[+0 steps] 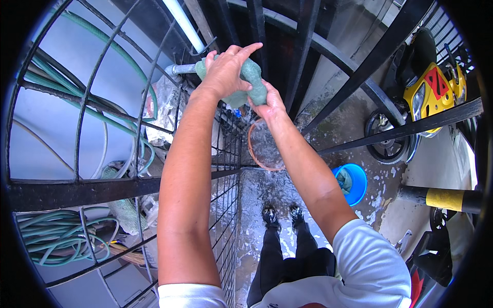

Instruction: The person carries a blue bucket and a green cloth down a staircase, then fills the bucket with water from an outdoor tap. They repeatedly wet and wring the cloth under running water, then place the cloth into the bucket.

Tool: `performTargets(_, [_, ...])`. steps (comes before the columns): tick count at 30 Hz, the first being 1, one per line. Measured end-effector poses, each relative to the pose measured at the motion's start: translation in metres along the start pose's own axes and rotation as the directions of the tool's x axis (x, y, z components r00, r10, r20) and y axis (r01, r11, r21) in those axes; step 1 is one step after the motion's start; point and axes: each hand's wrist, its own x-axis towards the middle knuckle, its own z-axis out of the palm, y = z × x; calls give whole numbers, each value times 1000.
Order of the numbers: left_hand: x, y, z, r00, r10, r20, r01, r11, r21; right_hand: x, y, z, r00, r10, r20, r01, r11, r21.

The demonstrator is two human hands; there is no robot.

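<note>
A wet green cloth [252, 73] is bunched around the end of a horizontal metal pipe [185, 69]. My left hand [227, 71] grips it from above, index finger stretched out and thumb pressing on its near side. Lower down, my right hand [272, 99] holds the hanging end of the same cloth. Whatever fitting the pipe ends in is hidden under cloth and fingers. Below my hands is an orange-rimmed basin [252, 148] with churning water in it, partly covered by my right forearm.
A blue bucket [360, 181] with a green cloth [344, 181] inside stands on the wet, sudsy floor [258, 184]. Black metal grilles [115, 184] rise at left, with coiled green hoses [61, 235] behind them. Black bars [377, 138] cross before a yellow motorcycle [431, 100].
</note>
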Motion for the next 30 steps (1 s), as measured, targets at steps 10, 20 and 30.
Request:
performTargets(10, [2, -2, 8, 995, -10, -95, 14, 999, 42, 6, 4, 23, 978, -193, -82, 193, 981, -17])
performTargets(20, [1, -2, 5, 998, -11, -65, 13, 999, 29, 3, 1, -11, 953, 111, -282, -147, 983, -110])
performTargets(30, [1, 1, 3, 998, -41, -42, 42, 999, 31, -1, -5, -34, 975, 214, -55, -212, 977, 29])
